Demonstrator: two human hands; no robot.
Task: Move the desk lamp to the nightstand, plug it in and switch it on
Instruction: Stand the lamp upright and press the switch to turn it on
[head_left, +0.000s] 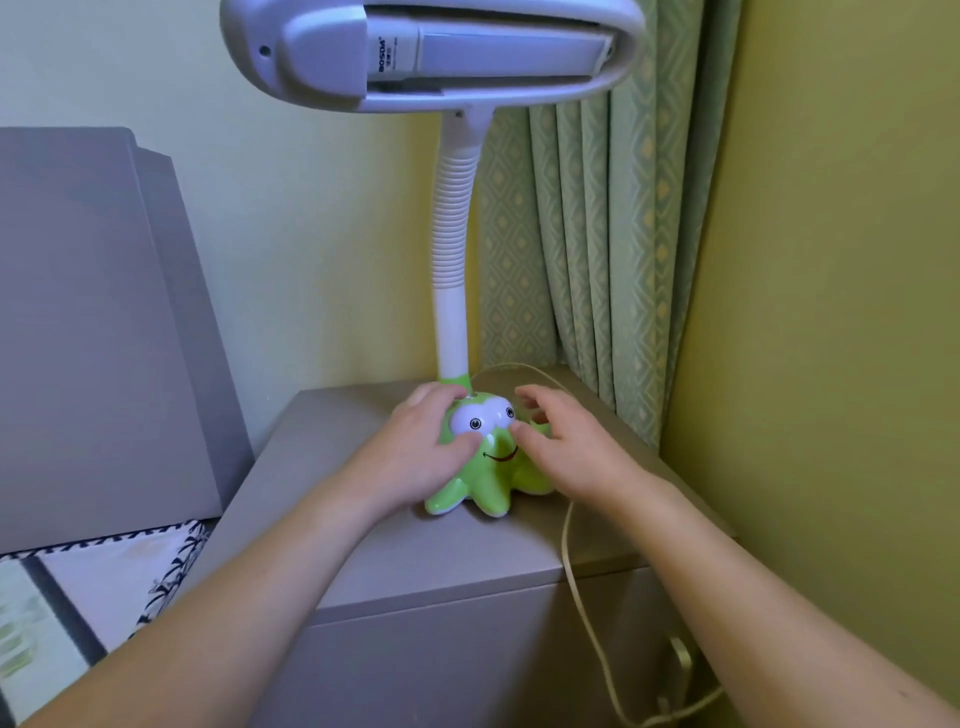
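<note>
The desk lamp stands on the grey nightstand (395, 561). Its green octopus-shaped base (485, 483) has white eyes and a smile. A white ribbed neck (454, 234) rises to the silver lamp head (431, 52) at the top of the view, and the tube looks unlit. My left hand (415, 452) rests on the left side of the base, thumb by the eye. My right hand (566, 447) touches the right side with fingers spread. The cream cord (582, 603) runs off the nightstand's right front and down to the floor; its plug is not visible.
A grey headboard (93, 322) stands to the left, with patterned bedding (78, 587) below it. Green patterned curtains (597, 208) hang behind the nightstand. A yellow-green wall (831, 312) closes the right side. A metal handle (680, 660) shows on the nightstand front.
</note>
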